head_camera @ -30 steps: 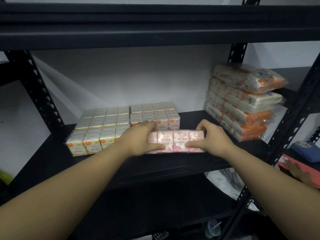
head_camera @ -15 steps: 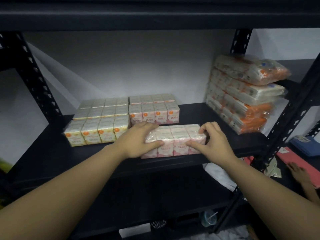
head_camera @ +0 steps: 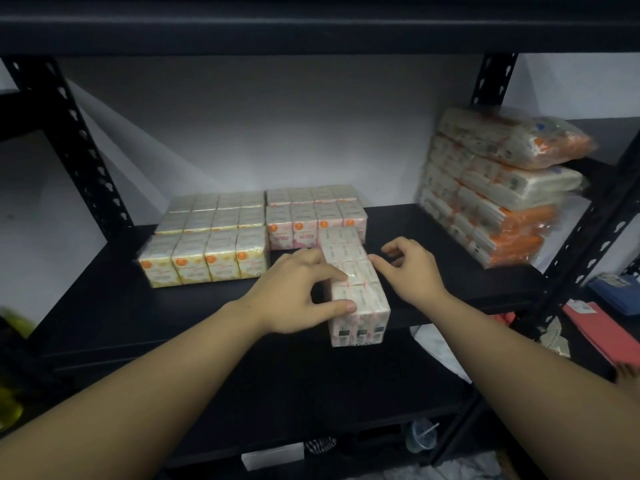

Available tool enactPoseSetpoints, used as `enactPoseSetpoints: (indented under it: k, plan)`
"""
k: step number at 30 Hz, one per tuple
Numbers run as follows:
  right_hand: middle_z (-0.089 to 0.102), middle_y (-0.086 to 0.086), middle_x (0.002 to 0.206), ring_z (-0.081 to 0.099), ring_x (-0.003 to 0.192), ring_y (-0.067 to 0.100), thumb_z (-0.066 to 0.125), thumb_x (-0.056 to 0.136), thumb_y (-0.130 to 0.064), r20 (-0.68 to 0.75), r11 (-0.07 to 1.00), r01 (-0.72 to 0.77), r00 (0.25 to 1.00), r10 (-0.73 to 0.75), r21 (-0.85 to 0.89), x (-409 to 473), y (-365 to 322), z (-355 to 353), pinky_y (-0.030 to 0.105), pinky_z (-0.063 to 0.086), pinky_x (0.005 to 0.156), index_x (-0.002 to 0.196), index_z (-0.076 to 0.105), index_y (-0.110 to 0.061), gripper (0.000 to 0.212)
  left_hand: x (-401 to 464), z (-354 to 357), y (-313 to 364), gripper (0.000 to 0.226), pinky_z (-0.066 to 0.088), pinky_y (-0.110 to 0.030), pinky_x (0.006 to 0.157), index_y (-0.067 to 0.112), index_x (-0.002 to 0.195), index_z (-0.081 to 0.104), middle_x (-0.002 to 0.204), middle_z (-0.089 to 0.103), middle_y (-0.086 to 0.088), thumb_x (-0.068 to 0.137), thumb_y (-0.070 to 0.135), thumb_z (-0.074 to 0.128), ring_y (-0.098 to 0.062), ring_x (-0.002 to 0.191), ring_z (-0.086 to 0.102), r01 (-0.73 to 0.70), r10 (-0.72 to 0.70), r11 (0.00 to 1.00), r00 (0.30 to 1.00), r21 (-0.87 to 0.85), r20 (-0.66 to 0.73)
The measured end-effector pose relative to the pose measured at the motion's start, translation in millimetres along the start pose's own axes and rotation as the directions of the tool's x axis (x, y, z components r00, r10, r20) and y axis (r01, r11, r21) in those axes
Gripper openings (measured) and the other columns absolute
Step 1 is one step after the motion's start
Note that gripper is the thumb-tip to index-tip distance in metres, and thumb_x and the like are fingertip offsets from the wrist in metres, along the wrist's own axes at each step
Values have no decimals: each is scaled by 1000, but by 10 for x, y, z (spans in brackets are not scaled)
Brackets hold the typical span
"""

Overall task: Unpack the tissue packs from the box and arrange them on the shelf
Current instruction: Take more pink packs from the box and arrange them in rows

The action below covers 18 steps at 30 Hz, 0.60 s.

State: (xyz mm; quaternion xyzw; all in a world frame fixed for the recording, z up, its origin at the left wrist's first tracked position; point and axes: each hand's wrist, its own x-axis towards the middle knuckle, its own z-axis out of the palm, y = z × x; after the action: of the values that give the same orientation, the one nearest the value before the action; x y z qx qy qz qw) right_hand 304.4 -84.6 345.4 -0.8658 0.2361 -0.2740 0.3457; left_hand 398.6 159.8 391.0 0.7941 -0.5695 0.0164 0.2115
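Observation:
A pink tissue pack bundle [head_camera: 356, 292] lies on the black shelf [head_camera: 104, 317] with its long side running front to back and its near end at the shelf's front edge. My left hand [head_camera: 298, 299] grips its left side, thumb on the near top corner and fingers over the top. Against the bundle's right side my right hand [head_camera: 412, 268] rests with curled fingers. Behind stand pink tissue bundles [head_camera: 311, 216], with yellow tissue bundles [head_camera: 207, 244] to their left. The box is not in view.
A tall stack of orange-and-white tissue bags [head_camera: 495, 188] fills the shelf's right end. Black perforated uprights [head_camera: 72, 147] frame the bay, with another shelf board [head_camera: 311, 26] close overhead. A plastic cup [head_camera: 420, 439] and red folders [head_camera: 602, 327] lie lower right.
The pink bundle has been turned from lying crosswise to pointing front to back. Both hands shifted with it, the left onto its near end, the right along its side.

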Motion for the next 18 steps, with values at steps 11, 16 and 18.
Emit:
enactPoseSetpoints:
  k: [11,16,18]
  plan:
    - [60,-11,112,64,93,8,82,72,-63,208,999,-16,978,7,39,-576,-519,-217,33,59,82,114,61,-33,56,698,-40,-335,48,21,-47,124,44,152,47,159,35,-2,105,56,45,-22,148,27,134,-138,990,970,32,199]
    - [43,-11,125,56,107,6,82,62,-76,300,997,-31,953,49,-64,-675,-655,-160,34,55,91,138,44,-34,94,869,-73,-307,51,7,-52,125,53,155,36,173,14,1,105,64,34,-27,158,7,112,-150,982,950,150,274]
    - [43,-9,128,55,108,5,87,60,-71,303,997,-53,951,69,-60,-640,-604,-241,33,54,93,138,44,-35,96,806,-74,-340,51,5,-52,126,53,154,37,173,13,1,105,65,35,-25,158,5,115,-148,984,955,137,257]
